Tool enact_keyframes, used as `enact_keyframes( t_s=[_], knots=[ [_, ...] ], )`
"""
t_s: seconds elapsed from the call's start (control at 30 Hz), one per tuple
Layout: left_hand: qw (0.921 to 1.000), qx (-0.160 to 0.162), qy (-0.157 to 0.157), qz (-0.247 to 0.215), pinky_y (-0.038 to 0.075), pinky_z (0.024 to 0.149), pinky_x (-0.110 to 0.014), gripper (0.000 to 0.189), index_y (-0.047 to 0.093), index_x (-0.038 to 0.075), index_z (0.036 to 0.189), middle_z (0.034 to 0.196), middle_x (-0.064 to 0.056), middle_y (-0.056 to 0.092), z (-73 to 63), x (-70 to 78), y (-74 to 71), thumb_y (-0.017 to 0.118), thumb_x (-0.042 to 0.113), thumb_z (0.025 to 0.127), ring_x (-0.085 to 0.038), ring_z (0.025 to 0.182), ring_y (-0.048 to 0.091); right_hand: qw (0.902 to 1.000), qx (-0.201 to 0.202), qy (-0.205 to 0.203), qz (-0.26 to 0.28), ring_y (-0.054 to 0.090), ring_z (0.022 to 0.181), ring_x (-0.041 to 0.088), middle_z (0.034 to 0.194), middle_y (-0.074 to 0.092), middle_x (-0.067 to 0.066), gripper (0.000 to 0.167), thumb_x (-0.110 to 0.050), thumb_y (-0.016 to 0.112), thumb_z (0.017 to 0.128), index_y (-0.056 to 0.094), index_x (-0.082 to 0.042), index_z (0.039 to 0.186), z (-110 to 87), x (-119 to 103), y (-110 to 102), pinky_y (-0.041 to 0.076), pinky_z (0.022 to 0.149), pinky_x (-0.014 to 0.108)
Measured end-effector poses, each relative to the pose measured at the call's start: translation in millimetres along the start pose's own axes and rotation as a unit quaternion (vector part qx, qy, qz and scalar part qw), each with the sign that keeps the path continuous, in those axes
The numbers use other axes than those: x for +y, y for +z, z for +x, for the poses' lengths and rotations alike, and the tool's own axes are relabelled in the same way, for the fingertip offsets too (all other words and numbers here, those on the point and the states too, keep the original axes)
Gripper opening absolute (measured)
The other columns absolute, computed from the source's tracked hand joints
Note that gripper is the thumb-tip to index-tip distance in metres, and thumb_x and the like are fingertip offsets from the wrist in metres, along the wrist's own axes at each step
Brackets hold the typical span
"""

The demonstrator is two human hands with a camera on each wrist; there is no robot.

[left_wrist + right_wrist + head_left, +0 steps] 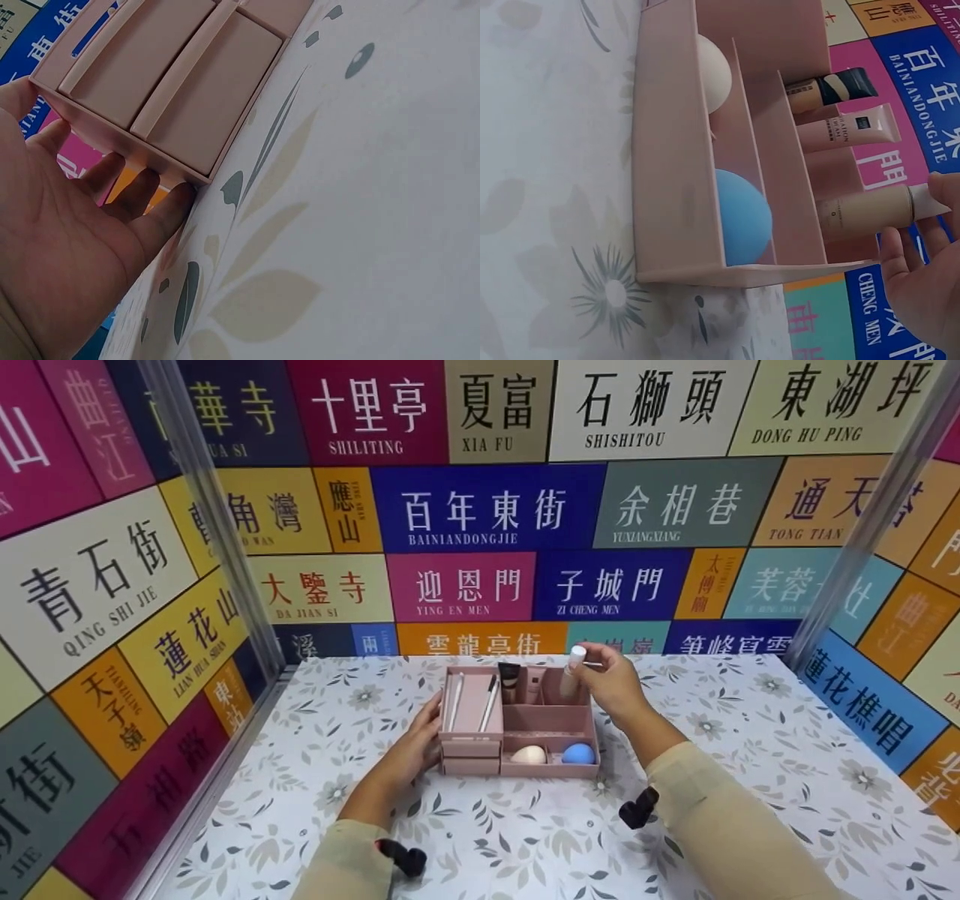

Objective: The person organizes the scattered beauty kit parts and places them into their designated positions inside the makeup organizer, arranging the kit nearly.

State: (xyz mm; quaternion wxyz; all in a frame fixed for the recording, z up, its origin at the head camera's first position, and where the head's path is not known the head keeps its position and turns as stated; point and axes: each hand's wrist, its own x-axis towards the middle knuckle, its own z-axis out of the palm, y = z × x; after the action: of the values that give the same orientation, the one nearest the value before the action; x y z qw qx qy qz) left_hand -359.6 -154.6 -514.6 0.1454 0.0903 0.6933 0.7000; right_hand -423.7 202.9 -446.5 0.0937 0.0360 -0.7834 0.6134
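My right hand [616, 684] pinches the white cap of a beige foundation bottle [866, 214]. The bottle's lower part sits inside the back right compartment of a pink cosmetics organizer [551, 770]. Against the organizer's left side rests my left hand [90, 217], its fingers extended along the wall. A dark-and-beige tube [829, 90] and a pink tube [847, 129] stand in the back row beside the bottle. In the front compartments lie a cream makeup sponge [529, 754] and a blue makeup sponge [579, 754].
Two slim sticks, a white one [454, 701] and a dark-tipped one [489, 703], lie on the organizer's left top. Two drawers [206, 97] are below them. A leaf-patterned cloth [360, 735] covers the table, and sign-printed walls [487, 510] rise behind and beside it.
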Motion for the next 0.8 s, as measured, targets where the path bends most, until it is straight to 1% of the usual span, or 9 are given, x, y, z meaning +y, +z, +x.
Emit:
enact_keyframes(
  t_s=[0.1, 0.3, 0.43, 0.5, 0.53, 0.67, 0.8],
  knots=[
    [1.0, 0.0, -0.004, 0.005, 0.025, 0.134, -0.06, 0.057, 0.021, 0.054, 0.167, 0.182, 0.005, 0.01, -1.2, 0.0, -0.7, 0.041, 0.049, 0.114, -0.035, 0.167, 0.022, 0.9997, 0.002, -0.003, -0.024, 0.066, 0.131, 0.032, 0.141, 0.067, 0.019, 0.046, -0.014, 0.076, 0.099, 0.064, -0.007, 0.143, 0.1, 4.3, 3.2, 0.056, 0.092, 0.015],
    [0.9999, 0.003, -0.007, 0.011, 0.024, 0.134, -0.06, 0.057, 0.021, 0.055, 0.167, 0.182, 0.006, 0.011, -1.6, 0.1, -1.6, 0.041, 0.051, 0.113, -0.034, 0.168, 0.021, 0.998, -0.002, -0.001, -0.063, 0.065, 0.133, 0.031, 0.139, 0.067, 0.017, 0.038, -0.013, 0.074, 0.101, 0.067, -0.005, 0.137, -1.6, 9.8, 6.5, 0.056, 0.094, 0.019],
    [1.0, 0.002, 0.0, 0.006, 0.026, 0.134, -0.059, 0.059, 0.021, 0.053, 0.167, 0.182, 0.006, 0.011, -0.4, 0.0, -0.5, 0.043, 0.052, 0.112, -0.033, 0.167, 0.022, 0.9957, -0.004, -0.018, -0.091, 0.067, 0.131, 0.032, 0.137, 0.068, 0.018, 0.039, -0.013, 0.074, 0.1, 0.068, -0.005, 0.139, -3.1, 12.4, 6.8, 0.056, 0.089, 0.017],
    [1.0, 0.004, 0.001, 0.001, 0.027, 0.133, -0.058, 0.06, 0.022, 0.052, 0.167, 0.182, 0.006, 0.012, 0.0, -0.4, 0.0, 0.045, 0.052, 0.112, -0.032, 0.167, 0.024, 0.994, -0.007, -0.025, -0.106, 0.069, 0.129, 0.033, 0.136, 0.069, 0.018, 0.041, -0.013, 0.075, 0.099, 0.069, -0.005, 0.139, -4.2, 13.1, 7.1, 0.057, 0.087, 0.017],
    [1.0, 0.003, 0.005, 0.001, 0.027, 0.133, -0.058, 0.06, 0.021, 0.051, 0.168, 0.182, 0.004, 0.011, 0.1, -0.8, 0.1, 0.044, 0.052, 0.112, -0.033, 0.167, 0.023, 0.993, -0.009, -0.028, -0.114, 0.069, 0.128, 0.033, 0.136, 0.07, 0.018, 0.041, -0.013, 0.075, 0.099, 0.069, -0.005, 0.139, -5.0, 13.3, 7.2, 0.058, 0.087, 0.018],
    [1.0, 0.007, 0.002, 0.001, 0.028, 0.133, -0.058, 0.061, 0.022, 0.051, 0.168, 0.182, 0.004, 0.011, 0.4, -1.7, 0.2, 0.045, 0.052, 0.112, -0.034, 0.167, 0.024, 0.9893, -0.013, -0.034, -0.142, 0.072, 0.125, 0.033, 0.135, 0.073, 0.017, 0.041, -0.014, 0.076, 0.098, 0.07, -0.006, 0.138, -7.5, 15.1, 8.6, 0.063, 0.093, 0.03],
    [1.0, 0.007, 0.003, 0.003, 0.028, 0.133, -0.058, 0.061, 0.021, 0.05, 0.168, 0.182, 0.003, 0.01, 0.3, -2.2, 0.1, 0.045, 0.052, 0.112, -0.035, 0.167, 0.024, 0.9858, -0.015, -0.041, -0.162, 0.072, 0.124, 0.034, 0.135, 0.074, 0.017, 0.04, -0.014, 0.075, 0.098, 0.071, -0.007, 0.137, -9.0, 15.9, 9.2, 0.063, 0.099, 0.041]
  ],
)
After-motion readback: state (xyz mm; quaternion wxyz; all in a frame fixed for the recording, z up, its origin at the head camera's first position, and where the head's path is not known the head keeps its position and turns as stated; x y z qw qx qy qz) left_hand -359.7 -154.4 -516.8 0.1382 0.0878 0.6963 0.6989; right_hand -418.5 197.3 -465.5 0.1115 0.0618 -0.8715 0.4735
